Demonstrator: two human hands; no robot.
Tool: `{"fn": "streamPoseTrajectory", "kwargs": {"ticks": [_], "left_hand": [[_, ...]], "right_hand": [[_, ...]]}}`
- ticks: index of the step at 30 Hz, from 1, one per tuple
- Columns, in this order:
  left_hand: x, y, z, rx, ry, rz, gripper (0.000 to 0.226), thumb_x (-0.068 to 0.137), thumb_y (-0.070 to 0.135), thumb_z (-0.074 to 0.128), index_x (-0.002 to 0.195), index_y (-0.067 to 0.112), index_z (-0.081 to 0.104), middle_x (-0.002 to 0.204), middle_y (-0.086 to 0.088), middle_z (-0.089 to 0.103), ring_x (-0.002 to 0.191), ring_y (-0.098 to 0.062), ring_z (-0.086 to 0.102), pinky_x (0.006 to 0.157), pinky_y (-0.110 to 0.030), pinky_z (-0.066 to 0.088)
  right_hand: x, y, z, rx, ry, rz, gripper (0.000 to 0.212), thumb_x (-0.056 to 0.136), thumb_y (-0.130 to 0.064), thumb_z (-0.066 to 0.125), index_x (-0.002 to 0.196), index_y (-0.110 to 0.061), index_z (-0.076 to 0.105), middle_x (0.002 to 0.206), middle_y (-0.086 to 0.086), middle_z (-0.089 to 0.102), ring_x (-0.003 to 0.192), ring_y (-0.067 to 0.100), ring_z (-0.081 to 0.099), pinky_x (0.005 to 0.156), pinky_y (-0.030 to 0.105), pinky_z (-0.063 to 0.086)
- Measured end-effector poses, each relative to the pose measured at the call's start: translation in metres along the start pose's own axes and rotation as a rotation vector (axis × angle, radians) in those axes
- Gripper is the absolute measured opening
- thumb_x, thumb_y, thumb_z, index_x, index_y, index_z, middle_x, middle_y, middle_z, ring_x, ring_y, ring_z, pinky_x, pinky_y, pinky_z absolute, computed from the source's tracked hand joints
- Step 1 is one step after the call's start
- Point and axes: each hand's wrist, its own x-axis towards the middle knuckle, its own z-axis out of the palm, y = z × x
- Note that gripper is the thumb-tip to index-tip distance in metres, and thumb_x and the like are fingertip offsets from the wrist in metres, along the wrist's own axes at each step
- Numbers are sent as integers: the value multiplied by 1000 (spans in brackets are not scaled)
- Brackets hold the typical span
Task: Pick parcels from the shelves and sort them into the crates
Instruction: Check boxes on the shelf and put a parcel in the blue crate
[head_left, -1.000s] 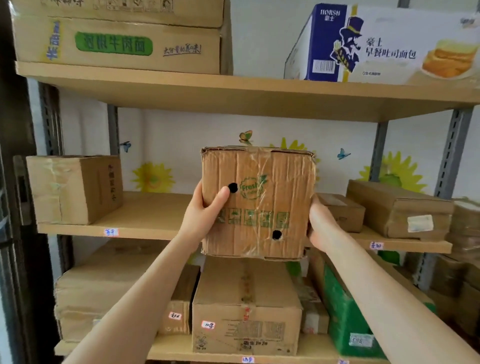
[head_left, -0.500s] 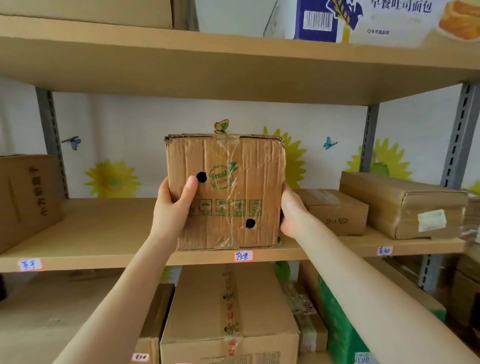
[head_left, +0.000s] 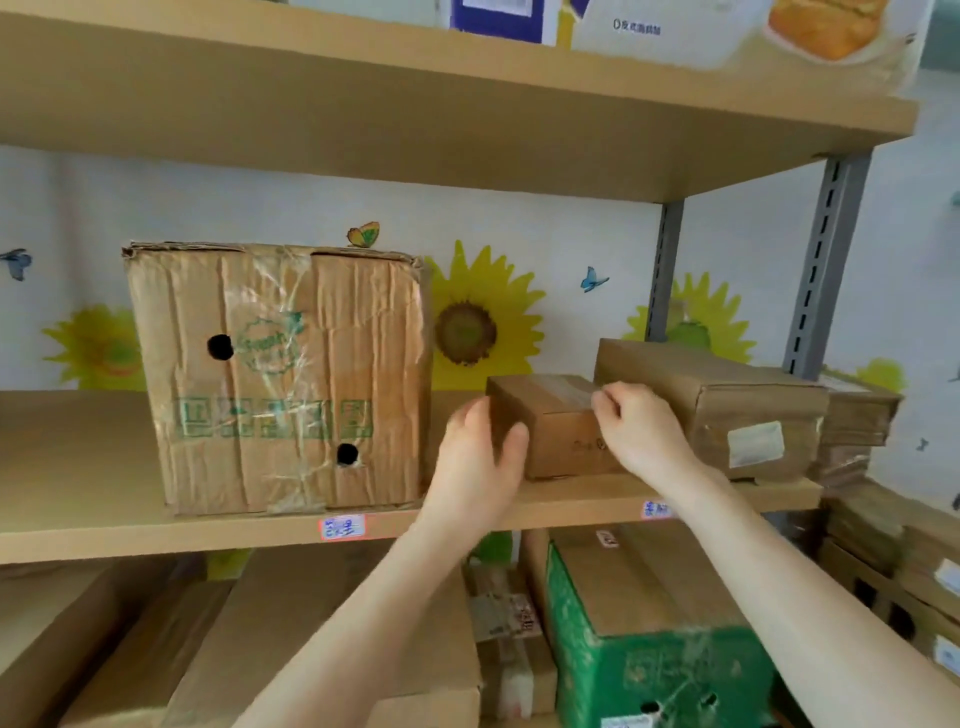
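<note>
The small brown cardboard parcel (head_left: 556, 426) is framed by two bare forearms that rise from the bottom of the view. The left hand (head_left: 480, 457) wraps its left end, thumb lying on the front face and fingers round the side. The right hand (head_left: 639, 431) curls its fingers over the top right edge. Both hands are closed on the parcel, which sits on the tan wooden middle shelf (head_left: 78, 535) near its front edge.

Below the arms, on the lower shelf, stands one green printed carton (head_left: 649, 649) among several plain brown ones; their exact number is hard to tell.

On the middle shelf I count three cartons. One is the parcel. To its left, a little apart, stands one big crumpled brown carton with two round holes (head_left: 280, 379). Close on its right lies one long flat brown carton with a white label (head_left: 727, 405). No crate is in view.

The parcel looks light and stiff, with taped seams and sharp corners, so it should lift easily. Taking it by both short ends looks safest, since the neighbour on the right leaves little finger room. Tape may be slick under the thumb.

Behind, four yellow sunflower stickers (head_left: 467, 327) dot the white wall. Overhead, the top shelf (head_left: 363, 104) bears one blue-and-white printed carton (head_left: 727, 26).
</note>
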Motion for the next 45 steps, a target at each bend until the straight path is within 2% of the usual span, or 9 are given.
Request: {"fn": "streamPoseTrajectory", "kwargs": {"ticks": [5,16,23,27,29,34,39,42,45], "left_hand": [[43,13,29,-256,-40,-470,40,96,38,40,104,5,60,101,-11,61,96,-27,56,80,-31,41],[-5,52,37,-731,469,-311,28,88,26,60,116,21,57,114,0,64,107,-14,61,99,-38,48],[-30,65,39,-122,102,168,39,95,22,49,130,36,42,139,7,35,132,2,19,108,-12,23],[-36,62,33,-59,196,-63,103,66,65,67,148,28,16,158,0,8,145,-9,-4,117,-42,14],[-41,64,25,-183,152,-217,128,51,62,72,149,23,1,157,1,14,146,-13,8,115,-37,22],[-54,56,20,-325,201,-279,99,71,44,71,148,18,16,133,3,51,119,-12,51,90,-24,48],[-79,49,30,-650,256,-232,19,85,34,62,97,21,69,82,6,68,68,1,59,56,-7,43],[-110,53,66,-838,38,-244,12,84,34,62,95,30,66,84,11,70,75,1,63,65,-19,48],[-155,64,117,-867,-303,-244,15,85,30,63,99,36,64,102,2,70,94,-14,65,79,-31,51]], "right_hand": [[7,18,1,-79,-6,-157,39,96,-31,39,75,-5,60,81,11,64,90,33,57,78,38,45],[-34,16,-22,947,-192,96,63,79,-72,40,102,-17,60,102,0,62,98,6,52,85,23,40],[-53,19,-42,1500,-583,230,54,72,-58,53,120,-34,54,122,-1,65,116,19,58,105,49,37],[-69,22,-29,1762,-603,315,44,84,-52,45,119,-29,57,123,7,64,120,25,56,110,51,31],[-76,23,-24,1760,-635,273,46,92,-53,33,123,-30,55,125,6,63,121,25,55,110,50,32],[-91,28,-32,1661,-660,200,65,79,-59,48,137,-30,43,130,4,60,123,23,54,107,48,35],[-131,63,-54,1424,-243,352,56,81,-21,69,129,-39,45,138,0,51,122,8,50,97,24,44],[-195,95,-67,1445,120,408,28,92,-13,49,116,-23,59,117,9,65,101,18,64,71,31,56],[-279,130,-84,1307,367,599,36,81,-30,62,113,-15,61,112,12,66,99,21,64,79,36,53]]}}
